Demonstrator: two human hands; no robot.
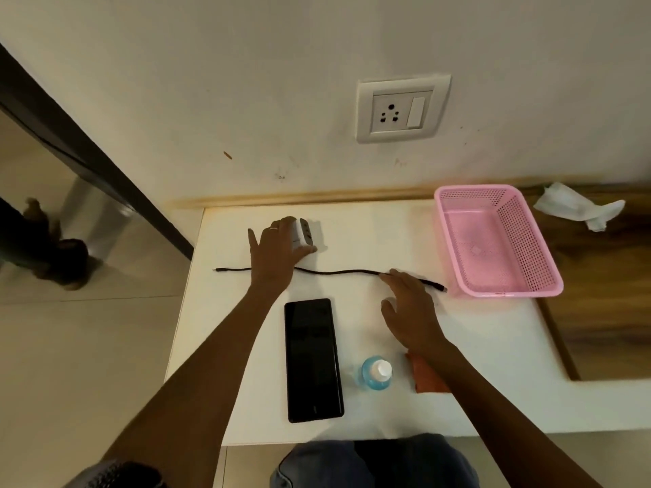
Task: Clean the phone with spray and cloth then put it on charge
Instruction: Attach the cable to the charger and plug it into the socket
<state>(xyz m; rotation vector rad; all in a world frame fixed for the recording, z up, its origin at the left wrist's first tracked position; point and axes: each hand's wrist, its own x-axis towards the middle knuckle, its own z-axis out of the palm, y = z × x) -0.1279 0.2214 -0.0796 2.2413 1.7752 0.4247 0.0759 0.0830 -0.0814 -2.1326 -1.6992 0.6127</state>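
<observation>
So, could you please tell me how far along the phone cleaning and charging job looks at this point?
Cleaning may be done: the black slab phone lies flat, with the blue spray bottle and orange cloth set down beside it. In hand: the left hand grips the white charger adapter, and the right hand touches the thin black cable. Left: cable, phone and white wall socket remain unconnected.

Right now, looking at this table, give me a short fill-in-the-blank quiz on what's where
1. The left hand grips the white ____.
2. The black cable lies across the table between the adapter and the ____.
3. The basket on the right is ____ in colour.
4. The spray bottle stands between the phone and the ____ cloth.

Missing words: adapter; phone; pink; orange
</observation>
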